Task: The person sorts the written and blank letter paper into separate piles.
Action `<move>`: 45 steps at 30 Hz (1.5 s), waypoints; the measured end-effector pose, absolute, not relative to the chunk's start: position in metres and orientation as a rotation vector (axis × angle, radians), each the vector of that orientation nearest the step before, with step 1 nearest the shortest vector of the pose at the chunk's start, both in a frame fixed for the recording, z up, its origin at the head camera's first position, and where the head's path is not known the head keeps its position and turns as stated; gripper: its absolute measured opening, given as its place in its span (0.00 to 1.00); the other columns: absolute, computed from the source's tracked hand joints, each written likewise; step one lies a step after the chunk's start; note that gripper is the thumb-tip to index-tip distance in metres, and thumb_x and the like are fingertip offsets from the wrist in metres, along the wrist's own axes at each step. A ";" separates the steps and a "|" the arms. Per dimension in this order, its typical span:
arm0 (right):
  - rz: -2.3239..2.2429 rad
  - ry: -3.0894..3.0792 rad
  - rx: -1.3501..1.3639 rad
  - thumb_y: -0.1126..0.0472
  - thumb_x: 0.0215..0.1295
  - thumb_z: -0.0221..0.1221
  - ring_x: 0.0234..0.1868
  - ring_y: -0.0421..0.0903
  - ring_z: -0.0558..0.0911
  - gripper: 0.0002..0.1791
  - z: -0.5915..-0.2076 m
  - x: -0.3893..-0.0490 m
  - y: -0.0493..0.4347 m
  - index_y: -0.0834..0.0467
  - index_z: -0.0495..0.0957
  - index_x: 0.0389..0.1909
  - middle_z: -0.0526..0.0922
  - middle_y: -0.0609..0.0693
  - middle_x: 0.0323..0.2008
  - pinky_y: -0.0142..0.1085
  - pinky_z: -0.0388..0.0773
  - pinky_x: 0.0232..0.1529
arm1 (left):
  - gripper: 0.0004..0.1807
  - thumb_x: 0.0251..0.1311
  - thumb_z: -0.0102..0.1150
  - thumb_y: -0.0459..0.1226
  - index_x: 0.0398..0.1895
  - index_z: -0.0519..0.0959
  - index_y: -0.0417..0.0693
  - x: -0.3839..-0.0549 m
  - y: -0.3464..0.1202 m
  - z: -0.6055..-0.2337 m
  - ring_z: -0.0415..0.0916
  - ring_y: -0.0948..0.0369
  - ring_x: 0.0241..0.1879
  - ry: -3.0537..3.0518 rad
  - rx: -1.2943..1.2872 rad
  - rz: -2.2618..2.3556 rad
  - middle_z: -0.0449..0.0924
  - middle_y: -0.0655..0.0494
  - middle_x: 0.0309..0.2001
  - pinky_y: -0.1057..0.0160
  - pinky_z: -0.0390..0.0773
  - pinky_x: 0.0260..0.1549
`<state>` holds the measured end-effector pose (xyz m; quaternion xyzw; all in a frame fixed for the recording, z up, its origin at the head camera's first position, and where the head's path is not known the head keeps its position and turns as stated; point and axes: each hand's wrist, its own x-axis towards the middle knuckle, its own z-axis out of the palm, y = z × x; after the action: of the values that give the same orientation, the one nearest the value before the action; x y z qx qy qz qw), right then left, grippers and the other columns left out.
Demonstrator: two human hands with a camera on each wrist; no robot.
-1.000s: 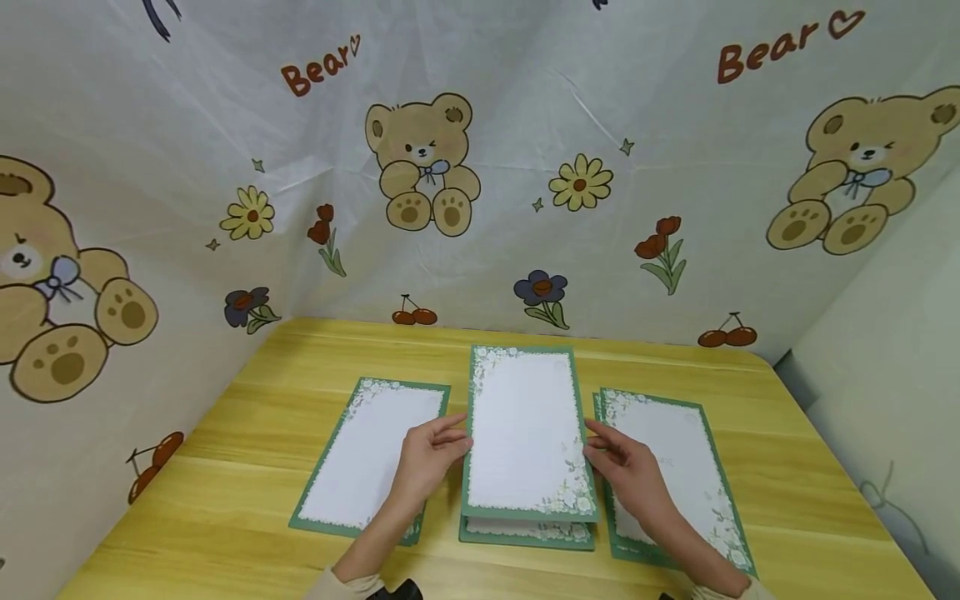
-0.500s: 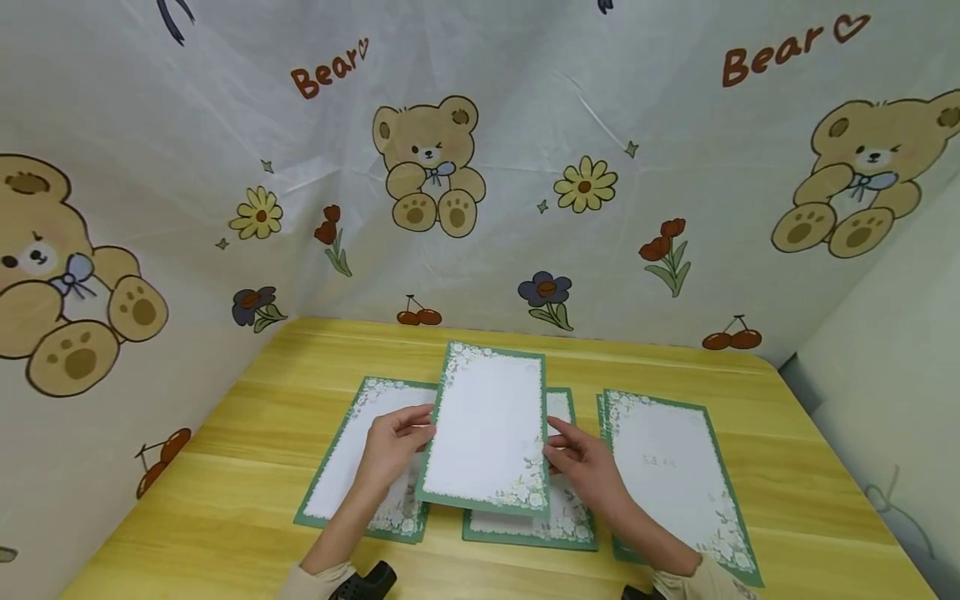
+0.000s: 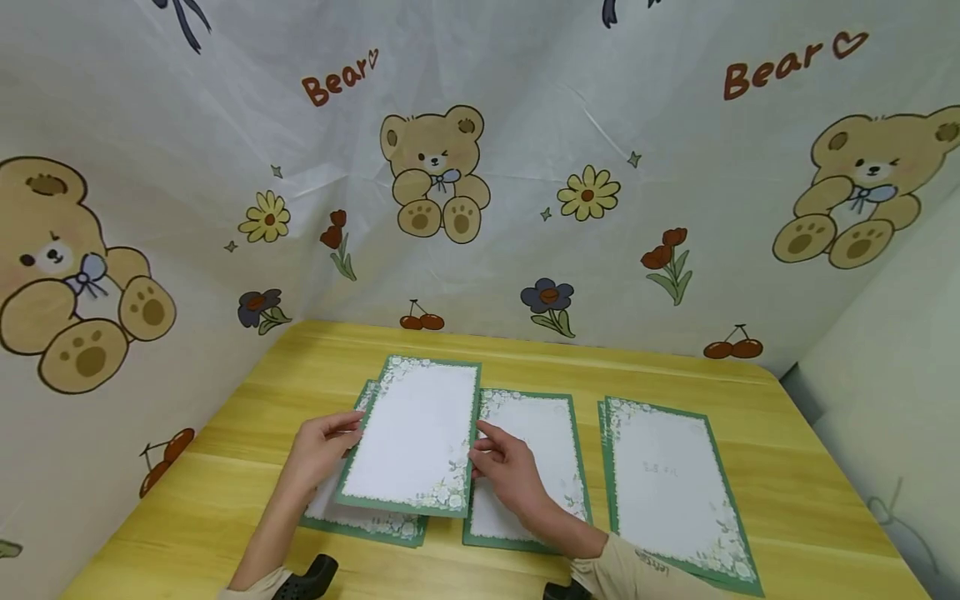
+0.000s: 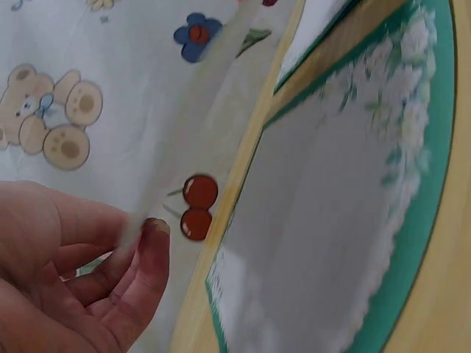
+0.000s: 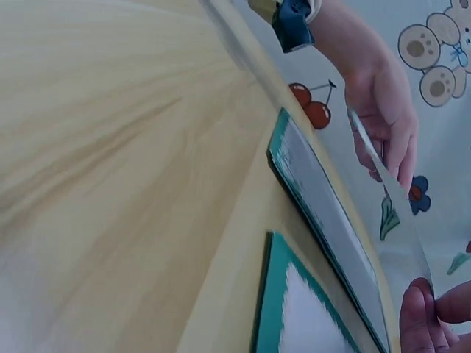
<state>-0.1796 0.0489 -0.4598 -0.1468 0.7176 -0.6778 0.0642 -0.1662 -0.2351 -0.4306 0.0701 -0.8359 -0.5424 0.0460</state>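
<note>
Both hands hold a green-bordered sheet of floral letter paper (image 3: pixel 420 433) by its two long sides, raised and slightly tilted. My left hand (image 3: pixel 318 457) pinches the left side; my right hand (image 3: pixel 513 475) pinches the right side. Beneath the sheet, partly hidden, lies the left pile of matching paper (image 3: pixel 318 510). A middle pile (image 3: pixel 540 467) shows just right of the held sheet, partly behind my right hand. In the right wrist view the held paper (image 5: pixel 401 209) appears nearly edge-on between both hands, apart from the piles below.
To the right lies another pile of the same paper (image 3: pixel 667 492), its sheets slightly offset, with faint marks on top. Everything sits on a yellow wood-grain table (image 3: pixel 810 500). A bear-print cloth (image 3: pixel 510 242) hangs behind and at the left.
Both hands have carried the sheet leftward from above the middle pile to over the left pile. The middle pile's top is now more exposed. The head view has shifted slightly.
</note>
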 end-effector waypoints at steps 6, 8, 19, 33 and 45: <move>-2.087 2.073 -0.441 0.73 0.69 0.57 0.38 0.55 0.83 0.29 -0.459 -0.173 0.026 0.76 0.62 0.68 0.80 0.63 0.43 0.48 0.82 0.41 | 0.17 0.67 0.54 0.26 0.58 0.78 0.29 -0.159 -0.254 -0.433 0.77 0.47 0.48 -2.620 0.200 -1.485 0.80 0.37 0.50 0.69 0.77 0.37; -2.101 2.052 -0.441 0.73 0.68 0.57 0.37 0.55 0.83 0.29 -0.459 -0.172 0.021 0.76 0.61 0.68 0.80 0.63 0.43 0.48 0.82 0.41 | 0.17 0.67 0.55 0.26 0.57 0.78 0.29 -0.158 -0.257 -0.434 0.77 0.46 0.49 -2.628 0.203 -1.449 0.81 0.37 0.50 0.70 0.77 0.37; -2.064 2.008 -0.399 0.71 0.69 0.57 0.36 0.56 0.84 0.29 -0.470 -0.166 0.014 0.77 0.61 0.68 0.81 0.60 0.42 0.45 0.84 0.38 | 0.16 0.69 0.56 0.32 0.55 0.80 0.30 -0.153 -0.260 -0.442 0.77 0.49 0.45 -2.686 0.196 -1.322 0.81 0.40 0.47 0.60 0.77 0.39; -1.863 2.113 -0.413 0.65 0.72 0.57 0.24 0.49 0.82 0.23 -0.467 -0.168 0.022 0.75 0.71 0.62 0.85 0.58 0.37 0.41 0.82 0.27 | 0.22 0.69 0.57 0.43 0.54 0.81 0.32 -0.153 -0.257 -0.445 0.81 0.48 0.44 -2.832 0.241 -1.083 0.83 0.43 0.47 0.52 0.80 0.35; -1.775 2.108 -0.472 0.60 0.73 0.57 0.26 0.52 0.84 0.17 -0.457 -0.171 0.034 0.68 0.80 0.54 0.86 0.59 0.34 0.43 0.83 0.26 | 0.22 0.69 0.59 0.43 0.55 0.80 0.33 -0.155 -0.247 -0.439 0.79 0.49 0.43 -2.762 0.200 -1.091 0.83 0.43 0.46 0.51 0.79 0.38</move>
<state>-0.1712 0.0338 -0.4574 -0.1661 0.7427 -0.6254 0.1719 -0.1549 -0.2473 -0.4394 0.0671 -0.9248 -0.3654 0.0822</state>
